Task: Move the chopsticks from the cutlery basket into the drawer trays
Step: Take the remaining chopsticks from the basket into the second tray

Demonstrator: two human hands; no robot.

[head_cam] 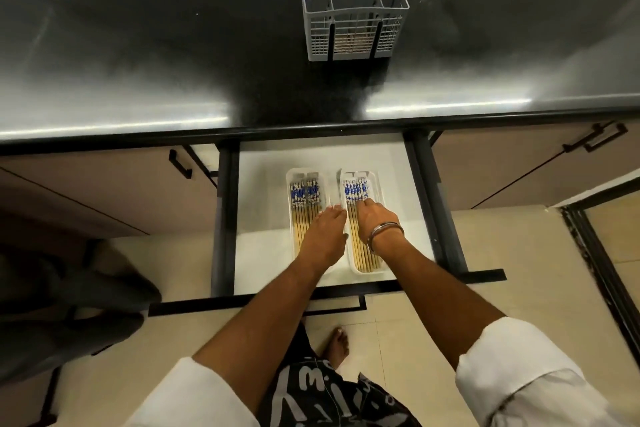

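Two clear trays lie side by side in the open white drawer (pixel 263 253). The left tray (pixel 290 180) and the right tray (pixel 379 191) each hold several wooden chopsticks with blue-patterned tops, the left set (pixel 303 204) and the right set (pixel 356 191). My left hand (pixel 325 236) rests on the left tray's chopsticks, its fingers against the tray's right side. My right hand (pixel 372 218), a metal bangle on the wrist, touches the right tray's chopsticks with bent fingers. The grey cutlery basket (pixel 355 15) with a purple handle stands on the black counter; no chopsticks show in it.
The black counter (pixel 138 62) runs across the top, its front edge above the drawer. Closed cabinet doors with black handles (pixel 180 163) flank the drawer. A dark chair (pixel 69 305) stands at the left. My bare foot (pixel 337 345) is on the tiled floor under the drawer front.
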